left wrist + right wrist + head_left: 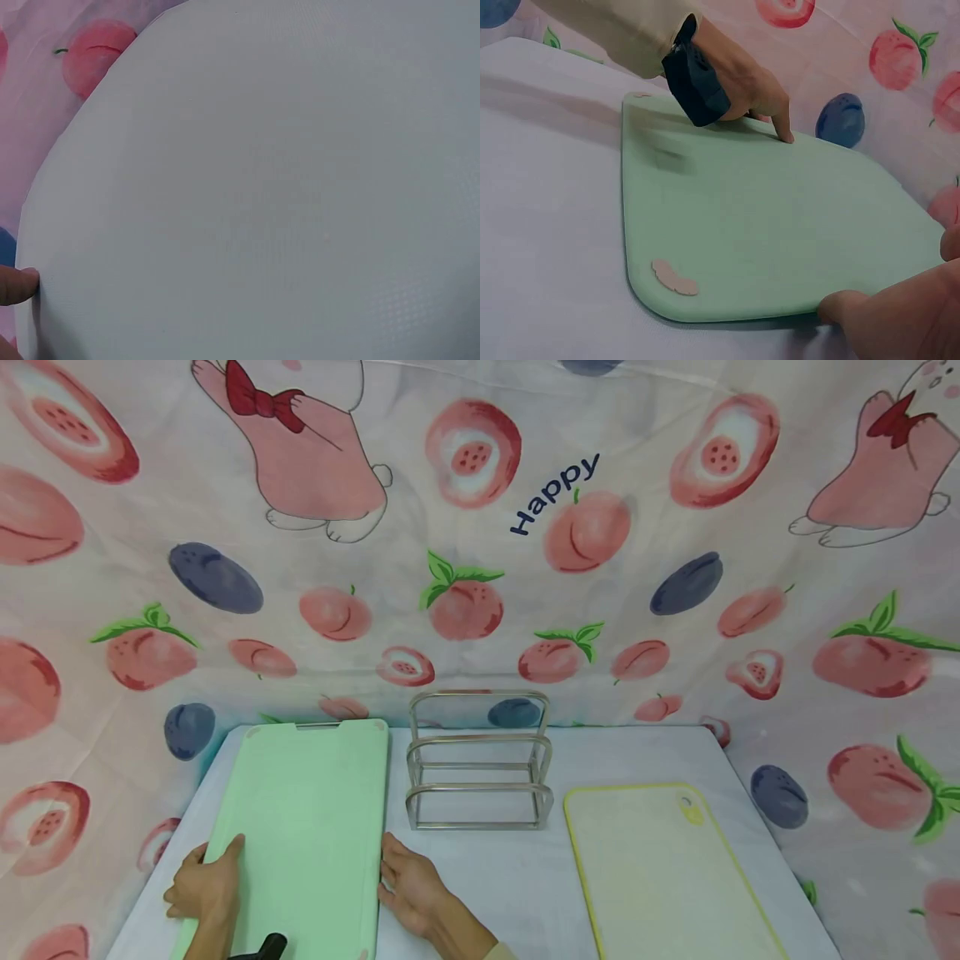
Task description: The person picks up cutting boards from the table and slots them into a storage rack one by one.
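And here the green board (pixel 307 827) is seen lying on the left side of the table (pixel 495 885), one hand set to each long edge. The left edge is pinched by the left-hand grip (pixel 202 889), thumb laid over the face, fingers past the rim. On the right, less certainty: the edge is touched by the right-hand grip (pixel 412 885), but whether it is clamped there or merely braced cannot be told, the far sides of the fingers being hidden.

Now, the danger! Should the board be raised with the right edge poorly held, a sideways tilt could be caused, and the smooth-looking rim could be lost from the fingertips. The metal rack (pixel 480 787) is stood just beside the far right corner, so by any swing that way it could be knocked or shoved. The yellow-rimmed board (pixel 667 868), well apart on the right, seems less threatened.

And the line of it: the long axis is laid from near to far, away from the person, with the notched end pointed at the fruit-patterned cloth (pixel 480 535). The near end is cut off in the head view, though a near corner, marked by a pink pad (pixel 673 279), is caught from the right wrist.
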{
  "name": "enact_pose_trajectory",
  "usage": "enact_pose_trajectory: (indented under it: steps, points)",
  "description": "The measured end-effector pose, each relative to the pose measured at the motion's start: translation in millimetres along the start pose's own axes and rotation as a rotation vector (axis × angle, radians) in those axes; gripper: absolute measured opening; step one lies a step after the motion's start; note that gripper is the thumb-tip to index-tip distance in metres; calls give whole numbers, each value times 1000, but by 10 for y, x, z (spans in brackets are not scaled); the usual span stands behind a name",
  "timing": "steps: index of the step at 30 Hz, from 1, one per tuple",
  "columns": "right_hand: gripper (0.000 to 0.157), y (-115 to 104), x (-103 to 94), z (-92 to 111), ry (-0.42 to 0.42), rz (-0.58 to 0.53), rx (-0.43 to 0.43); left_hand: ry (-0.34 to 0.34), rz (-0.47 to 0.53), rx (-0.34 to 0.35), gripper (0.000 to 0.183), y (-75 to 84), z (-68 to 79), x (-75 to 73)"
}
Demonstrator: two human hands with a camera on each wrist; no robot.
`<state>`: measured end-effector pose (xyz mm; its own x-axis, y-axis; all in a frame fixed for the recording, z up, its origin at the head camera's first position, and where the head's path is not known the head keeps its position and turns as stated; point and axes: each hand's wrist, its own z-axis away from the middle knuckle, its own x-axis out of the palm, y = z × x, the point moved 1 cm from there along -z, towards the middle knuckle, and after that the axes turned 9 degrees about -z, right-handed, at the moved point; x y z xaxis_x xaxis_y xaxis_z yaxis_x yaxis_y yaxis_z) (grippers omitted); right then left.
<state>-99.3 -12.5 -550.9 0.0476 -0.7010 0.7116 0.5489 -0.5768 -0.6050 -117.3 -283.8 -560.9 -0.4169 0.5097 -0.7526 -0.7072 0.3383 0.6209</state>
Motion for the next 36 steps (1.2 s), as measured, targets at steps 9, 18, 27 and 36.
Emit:
enact_pose_trajectory:
  steps: [9, 18, 27, 36]
  points:
    - [66, -98, 64, 29, -102, -7, 44, 58, 148, 52, 61, -3, 15, -37]
    - [64, -186, 62, 73, -164, 11, 87, 60, 275, 79, 60, 6, 45, -84]
    - [59, -245, 100, 64, -188, 55, 58, 95, 344, 123, 57, 66, 59, -152]
    - [62, -283, 165, 68, -193, 129, 25, 97, 477, 108, 49, 118, 88, -213]
